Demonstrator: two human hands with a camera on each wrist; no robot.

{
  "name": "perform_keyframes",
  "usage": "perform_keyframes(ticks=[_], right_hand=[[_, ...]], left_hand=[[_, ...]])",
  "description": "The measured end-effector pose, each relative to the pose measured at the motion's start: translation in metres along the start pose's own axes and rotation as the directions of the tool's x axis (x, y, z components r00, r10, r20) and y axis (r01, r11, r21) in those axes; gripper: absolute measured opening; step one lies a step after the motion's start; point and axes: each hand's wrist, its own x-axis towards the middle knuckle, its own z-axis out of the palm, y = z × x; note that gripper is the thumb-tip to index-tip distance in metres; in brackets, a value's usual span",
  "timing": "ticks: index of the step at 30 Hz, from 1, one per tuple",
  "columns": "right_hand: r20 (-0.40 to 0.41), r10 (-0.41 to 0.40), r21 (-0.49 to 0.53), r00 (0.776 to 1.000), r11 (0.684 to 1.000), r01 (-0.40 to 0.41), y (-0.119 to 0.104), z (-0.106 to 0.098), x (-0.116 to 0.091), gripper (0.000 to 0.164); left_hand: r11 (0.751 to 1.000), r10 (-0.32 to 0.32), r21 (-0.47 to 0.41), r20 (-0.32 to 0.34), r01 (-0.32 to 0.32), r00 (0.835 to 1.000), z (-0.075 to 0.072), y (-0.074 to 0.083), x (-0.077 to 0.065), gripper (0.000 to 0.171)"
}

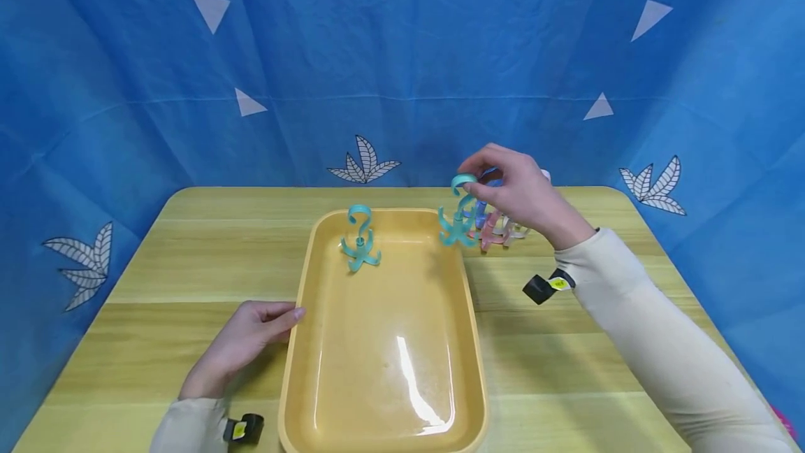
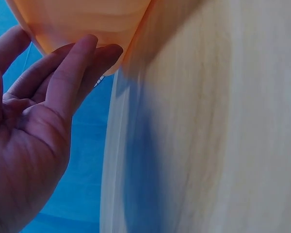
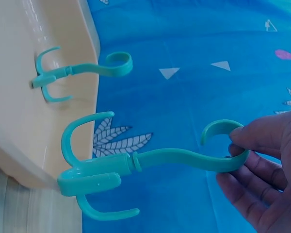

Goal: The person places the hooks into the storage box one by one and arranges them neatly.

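My right hand [image 1: 518,187] pinches the curved top of a teal rotating hook hanger [image 1: 458,229] between thumb and fingers. In the head view its claw-like prongs hang over the far right corner of the yellow tray [image 1: 371,341]. The right wrist view shows this hanger [image 3: 184,158] whole, with its top loop in the fingers. A matching teal hanger [image 1: 361,252] stands on its prongs inside the tray, at the far left corner. My left hand [image 1: 242,341] holds the tray's left side, thumb at the rim and fingers against the outer wall [image 2: 106,34].
Beyond the tray's right edge a cluster of similar hangers, a pink one [image 1: 489,231], a blue one [image 1: 481,214] and a whitish one [image 1: 518,231], is partly hidden by my right hand. Blue patterned cloth [image 1: 402,54] rises behind the wooden table [image 1: 207,250].
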Motion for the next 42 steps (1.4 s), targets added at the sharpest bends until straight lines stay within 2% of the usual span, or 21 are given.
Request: perform_keyframes(ticks=[11, 22, 31, 42], right_hand=[[0.035, 0.003, 0.034, 0.999, 0.999, -0.004, -0.007, 0.019, 0.011, 0.015], [0.074, -0.018, 0.069, 0.997, 0.998, 0.013, -0.011, 0.045, 0.022, 0.015], [0.105, -0.013, 0.029, 0.994, 1.0, 0.01, -0.009, 0.055, 0.031, 0.019], [0.128, -0.023, 0.015, 0.991, 1.0, 0.021, -0.002, 0.072, 0.03, 0.017]], left_hand=[[1.0, -0.011, 0.011, -0.003, 0.011, 1.0, 0.002, -0.001, 0.001, 0.042], [1.0, -0.019, -0.004, 0.021, 0.019, 1.0, 0.0, 0.002, 0.002, 0.045], [0.999, -0.029, -0.018, 0.012, 0.029, 1.0, 0.0, 0.002, 0.0, 0.043], [0.999, -0.026, -0.031, 0.017, 0.026, 1.0, 0.0, 0.002, 0.0, 0.041]])
